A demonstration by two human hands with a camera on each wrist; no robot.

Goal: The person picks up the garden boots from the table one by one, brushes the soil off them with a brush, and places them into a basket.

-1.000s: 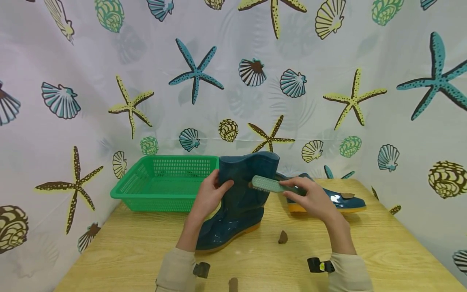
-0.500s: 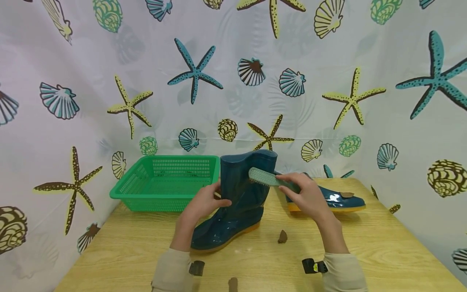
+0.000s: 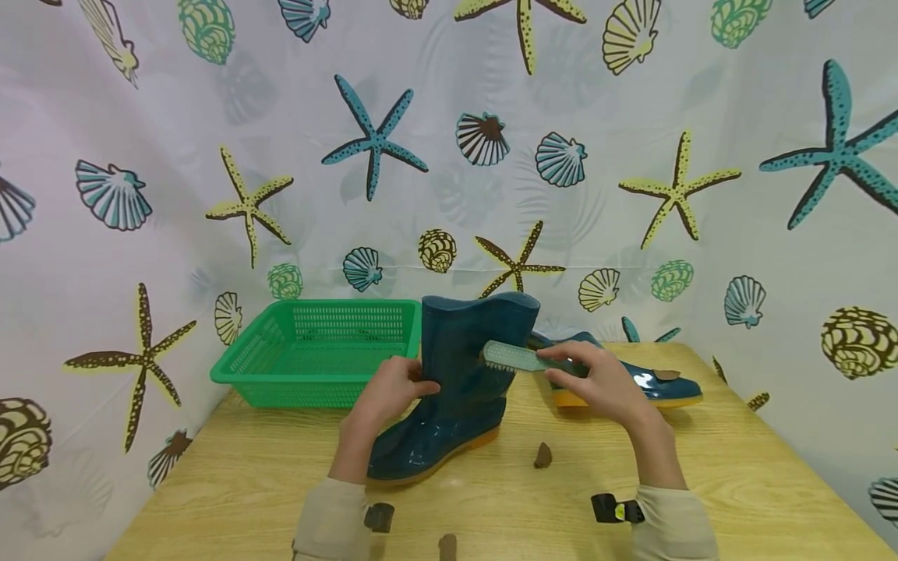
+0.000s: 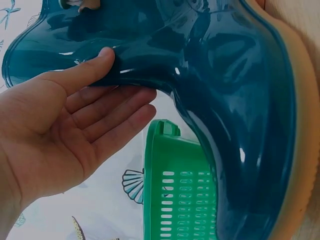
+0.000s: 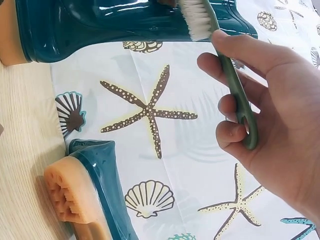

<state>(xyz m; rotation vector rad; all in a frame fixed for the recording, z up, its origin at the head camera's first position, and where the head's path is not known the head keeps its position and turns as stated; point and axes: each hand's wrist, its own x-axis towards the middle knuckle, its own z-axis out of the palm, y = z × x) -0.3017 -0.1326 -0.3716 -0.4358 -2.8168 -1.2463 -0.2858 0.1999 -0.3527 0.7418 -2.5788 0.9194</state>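
A dark blue rubber boot [image 3: 459, 405] with a tan sole stands upright on the table, toe to the left. My left hand [image 3: 389, 389] steadies its shaft from the toe side; in the left wrist view the thumb [image 4: 95, 67] lies on the near face and the other fingers reach behind. My right hand [image 3: 596, 382] grips the handle of a green scrub brush [image 3: 508, 356]. Its white bristles [image 5: 196, 20] are against the shaft. Right at the brush head, a brown patch [image 4: 90, 4] shows on the boot.
A second blue boot [image 3: 641, 378] lies on its side at the right, a brown piece [image 3: 666, 375] on it. Behind my left hand sits a green plastic basket [image 3: 316, 379]. Brown bits [image 3: 543, 456] lie on the wooden table [image 3: 561, 514]. A shell-patterned curtain [image 3: 449, 195] hangs behind.
The brush has gone up the shaft and back down to about where it was. My left hand has slid lower on the shaft. The boot has rocked slightly.
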